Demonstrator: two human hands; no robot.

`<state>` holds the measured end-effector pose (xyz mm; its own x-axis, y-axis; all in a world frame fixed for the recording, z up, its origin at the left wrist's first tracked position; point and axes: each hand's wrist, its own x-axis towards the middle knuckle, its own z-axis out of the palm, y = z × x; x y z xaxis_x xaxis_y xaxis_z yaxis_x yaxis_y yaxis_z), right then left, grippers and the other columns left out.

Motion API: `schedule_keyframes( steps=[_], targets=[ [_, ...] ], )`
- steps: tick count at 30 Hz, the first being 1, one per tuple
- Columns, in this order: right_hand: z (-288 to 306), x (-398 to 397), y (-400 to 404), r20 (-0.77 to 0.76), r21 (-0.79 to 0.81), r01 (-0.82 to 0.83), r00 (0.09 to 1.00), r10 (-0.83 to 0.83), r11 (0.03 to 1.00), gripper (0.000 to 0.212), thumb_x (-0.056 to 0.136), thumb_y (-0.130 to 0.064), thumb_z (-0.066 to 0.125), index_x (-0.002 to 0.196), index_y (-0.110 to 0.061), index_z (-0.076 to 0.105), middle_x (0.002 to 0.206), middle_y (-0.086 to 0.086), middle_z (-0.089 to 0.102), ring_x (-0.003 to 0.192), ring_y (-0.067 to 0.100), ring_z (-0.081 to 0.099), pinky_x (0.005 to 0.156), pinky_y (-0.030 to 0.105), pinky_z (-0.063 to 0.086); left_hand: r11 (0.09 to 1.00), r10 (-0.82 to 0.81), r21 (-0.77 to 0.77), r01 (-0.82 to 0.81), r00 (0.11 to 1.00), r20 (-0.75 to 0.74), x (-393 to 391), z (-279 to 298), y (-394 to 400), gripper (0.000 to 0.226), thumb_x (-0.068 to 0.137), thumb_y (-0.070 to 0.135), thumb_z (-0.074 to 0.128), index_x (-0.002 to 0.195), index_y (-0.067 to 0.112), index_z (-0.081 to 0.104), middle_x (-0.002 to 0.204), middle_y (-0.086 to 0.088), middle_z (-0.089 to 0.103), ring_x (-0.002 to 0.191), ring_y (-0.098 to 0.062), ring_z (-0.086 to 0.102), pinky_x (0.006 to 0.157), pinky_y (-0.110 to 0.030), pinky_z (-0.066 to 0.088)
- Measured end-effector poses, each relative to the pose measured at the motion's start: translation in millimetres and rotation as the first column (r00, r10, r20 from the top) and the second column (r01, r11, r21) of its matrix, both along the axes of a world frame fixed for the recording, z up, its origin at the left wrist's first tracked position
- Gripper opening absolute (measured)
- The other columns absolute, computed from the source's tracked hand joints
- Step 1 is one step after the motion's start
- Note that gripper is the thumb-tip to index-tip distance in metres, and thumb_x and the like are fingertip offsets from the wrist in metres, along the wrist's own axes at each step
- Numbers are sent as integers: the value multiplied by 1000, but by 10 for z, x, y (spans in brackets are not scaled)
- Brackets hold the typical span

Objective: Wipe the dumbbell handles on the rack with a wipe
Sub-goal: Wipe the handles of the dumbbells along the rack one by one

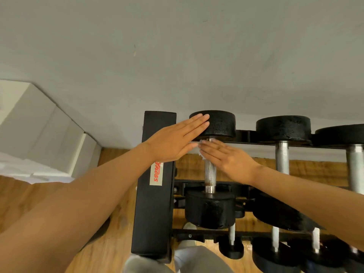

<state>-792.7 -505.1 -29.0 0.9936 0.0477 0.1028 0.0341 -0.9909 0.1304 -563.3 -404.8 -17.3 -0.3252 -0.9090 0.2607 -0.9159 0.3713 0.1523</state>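
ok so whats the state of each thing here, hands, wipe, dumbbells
left hand: fingers straight, over the far head of the leftmost dumbbell
right hand: fingers straight, over the handle's far end
wipe: small white piece between the two hands, mostly hidden
leftmost dumbbell: on the rack, handle partly covered
next dumbbell: on the rack, handle untouched

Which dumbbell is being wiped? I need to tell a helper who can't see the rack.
Find the black rack against the grey wall and its upright end post with the red-lettered sticker. The dumbbell right beside that post, on the top tier, is the one. Unlike its neighbours, both hands meet at its steel handle, the right hand covering the upper part.
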Motion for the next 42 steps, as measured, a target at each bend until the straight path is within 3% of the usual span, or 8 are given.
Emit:
schedule_keyframes(
  steps=[5, 9, 16, 24, 28, 32, 37, 42],
  targets=[
    [116, 48, -59, -149, -127, -40, 989, 21, 991, 52, 96, -31, 35, 133, 0, 56, 137, 18, 56, 133, 30, 48, 119, 39, 17, 999, 16, 41, -14, 999, -38, -47, -9, 33, 61, 105, 40, 23, 155, 7, 8, 163, -6, 0, 150, -12, -4, 120, -18, -7],
    [112, -41, 2, -211, -71, -3, 977, -12, 998, 54, 103, -35, 26, 140, -4, 50, 145, 14, 48, 141, 26, 35, 120, 38, 13, 997, 34, 70, -28, 996, -87, -77, -38, 49, 57, 105, 34, 20, 154, 10, 3, 163, -4, -5, 149, -8, -13, 119, -18, -9],
    [123, -273, 8, -369, 121, -337, 858, 357, 934, 49, 103, -31, 27, 145, -13, 44, 155, 3, 36, 148, 15, 20, 121, 35, 12, 997, -23, 76, 26, 998, -50, 63, -61, 29, 56, 105, 27, 21, 155, 12, 2, 164, -4, -4, 150, -9, -12, 120, -20, -8],
    [183, 39, -40, -200, -192, -34, 980, -5, 981, 55, 105, -30, 20, 135, 0, 54, 136, 19, 56, 132, 30, 48, 121, 39, 10, 997, -27, 70, 35, 994, -110, 49, -66, 20, 56, 104, 24, 26, 155, 9, 6, 164, -5, 0, 152, -15, -2, 122, -21, -2],
    [83, -129, -11, -230, -193, -132, 969, 86, 972, 54, 105, -32, 18, 145, -3, 39, 152, 15, 37, 144, 25, 29, 121, 39, 5, 995, -42, 81, 53, 991, -126, 70, -28, 19, 56, 104, 23, 26, 155, 9, 9, 164, -4, 0, 152, -14, -1, 122, -20, -1],
    [72, -172, -19, -241, -274, -221, 958, 156, 936, 56, 96, -23, 45, 148, -5, 34, 161, 12, 16, 150, 26, 6, 122, 42, -2, 996, -21, 83, 32, 990, -140, 57, -24, 37, 56, 104, 25, 24, 156, 10, 9, 163, -1, -2, 150, -6, -8, 120, -15, -3],
    [40, -136, -20, -212, -112, -284, 943, 256, 952, 71, 79, -1, 52, 148, -8, 36, 156, 11, 31, 145, 24, 25, 120, 37, 7, 997, -6, 70, 15, 992, -127, 20, -16, 48, 56, 104, 26, 22, 156, 9, 10, 163, -1, -1, 148, -4, -9, 118, -12, -4],
    [50, -118, -65, -321, -35, -254, 919, 229, 967, 54, 96, -31, 37, 145, -11, 43, 151, 9, 42, 143, 21, 31, 121, 36, 10, 998, 0, 64, 8, 992, -125, 11, 9, 68, 56, 104, 26, 22, 155, 7, 12, 162, -3, 1, 149, -7, -4, 118, -12, -4]
  ],
)
